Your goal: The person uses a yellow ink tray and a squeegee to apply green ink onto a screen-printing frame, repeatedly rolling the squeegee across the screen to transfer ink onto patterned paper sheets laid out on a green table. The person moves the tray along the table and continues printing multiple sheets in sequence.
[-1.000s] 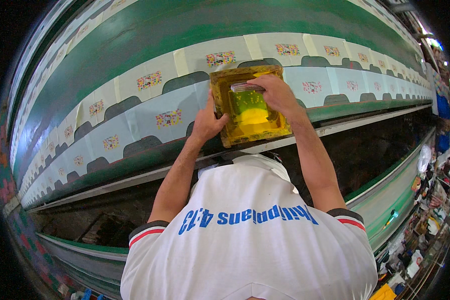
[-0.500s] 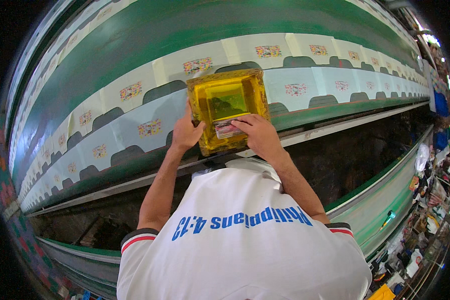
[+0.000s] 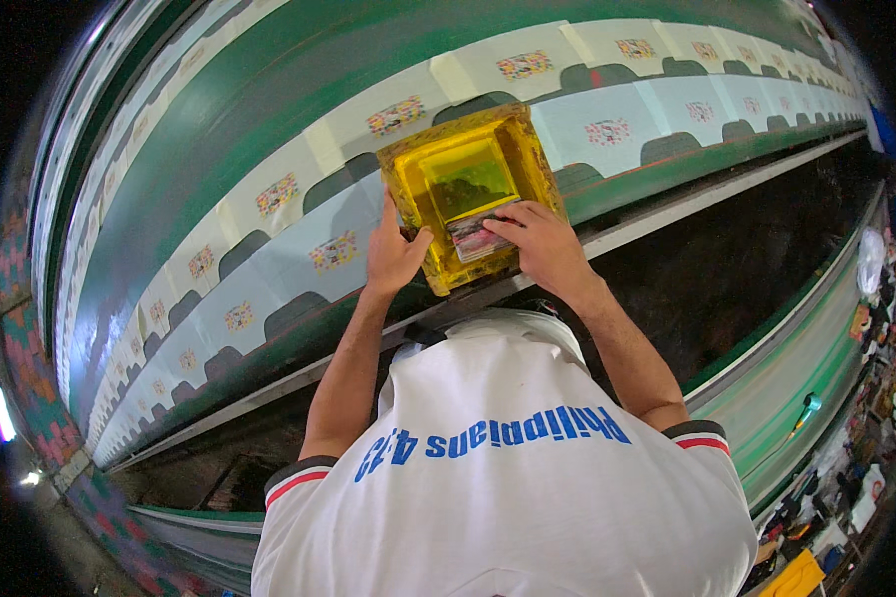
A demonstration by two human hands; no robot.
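Since its near edge is now reached by the right hand's [image 3: 550, 249] gripped scraper [image 3: 473, 240], the yellow frame [image 3: 399, 171] clasped by the left hand [image 3: 393, 257] seems swept.

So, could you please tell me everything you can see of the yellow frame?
The yellow frame is four-sided, with raised, stained walls, blotched darker along the rim; its material is unclear. Its inner panel has a greenish window. It sits slightly turned over pale sheets near the green table's edge. The left hand grips its left side; the right hand holds a flat tool inside.
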